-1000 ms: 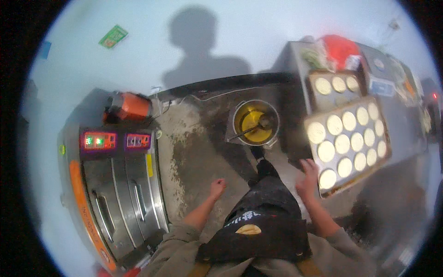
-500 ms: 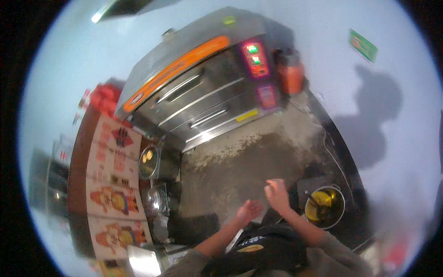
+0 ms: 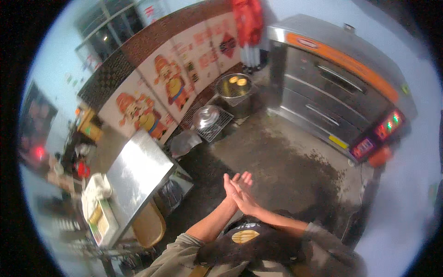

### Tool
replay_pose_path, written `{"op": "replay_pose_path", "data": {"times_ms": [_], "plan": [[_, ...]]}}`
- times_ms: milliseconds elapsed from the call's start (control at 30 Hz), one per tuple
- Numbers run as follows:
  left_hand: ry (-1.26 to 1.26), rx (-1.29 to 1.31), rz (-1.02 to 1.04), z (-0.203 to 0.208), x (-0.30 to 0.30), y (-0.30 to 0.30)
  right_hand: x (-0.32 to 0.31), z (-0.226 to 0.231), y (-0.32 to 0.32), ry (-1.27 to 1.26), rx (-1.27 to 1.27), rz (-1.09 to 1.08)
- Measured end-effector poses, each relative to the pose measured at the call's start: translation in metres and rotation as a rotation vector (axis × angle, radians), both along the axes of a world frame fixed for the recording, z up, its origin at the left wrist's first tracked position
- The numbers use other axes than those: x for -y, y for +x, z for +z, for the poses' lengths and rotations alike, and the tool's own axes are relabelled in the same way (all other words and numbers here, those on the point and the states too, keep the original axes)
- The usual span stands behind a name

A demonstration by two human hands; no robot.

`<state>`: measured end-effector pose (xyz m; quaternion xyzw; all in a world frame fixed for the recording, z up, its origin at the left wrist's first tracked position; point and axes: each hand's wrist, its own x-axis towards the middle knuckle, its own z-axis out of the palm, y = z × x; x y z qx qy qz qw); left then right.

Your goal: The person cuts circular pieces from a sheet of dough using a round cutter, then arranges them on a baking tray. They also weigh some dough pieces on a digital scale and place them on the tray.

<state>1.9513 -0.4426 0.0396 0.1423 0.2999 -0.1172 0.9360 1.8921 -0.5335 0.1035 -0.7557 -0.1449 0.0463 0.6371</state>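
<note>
My left hand (image 3: pixel 229 188) and my right hand (image 3: pixel 244 201) meet in front of my dark apron (image 3: pixel 251 242), above the floor. Palm lies against palm, the right hand crossing over the left and partly covering it. The fingers of both stretch out, and no object shows between them; the space between the palms is hidden. Neither hand touches anything but the other. Closest to them on the left is a steel-topped table (image 3: pixel 140 161).
A two-deck steel oven (image 3: pixel 318 92) stands at the far right. Along the panelled partition (image 3: pixel 180 64) are a wire strainer with yellow pieces (image 3: pixel 235 85) over a pot and a metal bowl (image 3: pixel 206 117) on a rack. The steel table holds a white cloth (image 3: pixel 96 190) and a tray (image 3: pixel 104 226).
My view has swung left, bringing the steel table in; the pot of yellow liquid on the right has left the picture. My hands, apart before, have come together palm to palm.
</note>
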Motion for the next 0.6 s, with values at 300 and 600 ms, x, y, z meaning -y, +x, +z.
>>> {"op": "replay_pose_path", "data": {"times_ms": [300,600], "plan": [[0.037,-0.117,0.306,-0.013,-0.168,0.042,-0.135,0.009,0.108,-0.116,0.266,0.524],[-0.192,0.332,0.407,0.068,-0.273,0.161,-0.157,-0.109,0.384,-0.792,-0.084,0.461]]}}
